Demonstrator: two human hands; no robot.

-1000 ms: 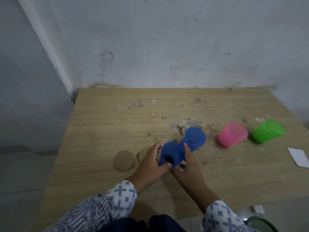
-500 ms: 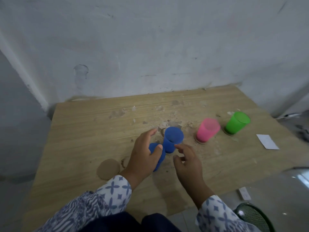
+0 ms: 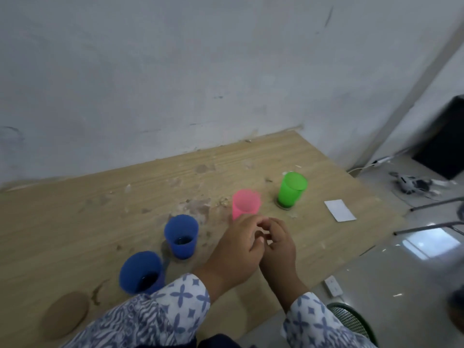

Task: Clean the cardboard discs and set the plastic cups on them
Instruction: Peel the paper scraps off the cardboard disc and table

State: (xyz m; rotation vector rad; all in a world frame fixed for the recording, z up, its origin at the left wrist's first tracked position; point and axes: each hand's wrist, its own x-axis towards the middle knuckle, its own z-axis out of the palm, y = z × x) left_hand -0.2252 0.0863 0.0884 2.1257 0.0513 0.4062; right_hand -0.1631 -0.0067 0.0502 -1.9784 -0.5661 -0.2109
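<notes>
your left hand (image 3: pixel 238 249) and right hand (image 3: pixel 278 244) sit together at the near middle of the table (image 3: pixel 75 212), fingers loosely curled in toward each other and holding nothing that shows, though the blur there makes it hard to be sure nothing small is pinched between them. just beyond your knuckles stands the pink cup (image 3: pixel 245 203), upright, its base hidden behind your hands, so you cannot tell from here whether a disc lies under it. to the far right of it the green cup (image 3: pixel 291 189) stands upright on a disc whose edge peeks out at its foot; that one looks finished. left of your hands, the farther blue cup (image 3: pixel 181 236) stands upright with a dark rim showing around its base, probably a disc, and the nearer blue cup (image 3: pixel 141 271) stands beside it on what looks like bare wood. the bare cardboard disc (image 3: pixel 65 314) lies at the near left corner, uncovered, so by this reckoning one cup is left to place there. crumbs and scuffs litter the middle of the table. you have open wood on the far left; a white card (image 3: pixel 339 210) lies close to the right edge, and the near edge runs just under your wrists, with a mesh bin (image 3: pixel 351 320) on the floor below.
</notes>
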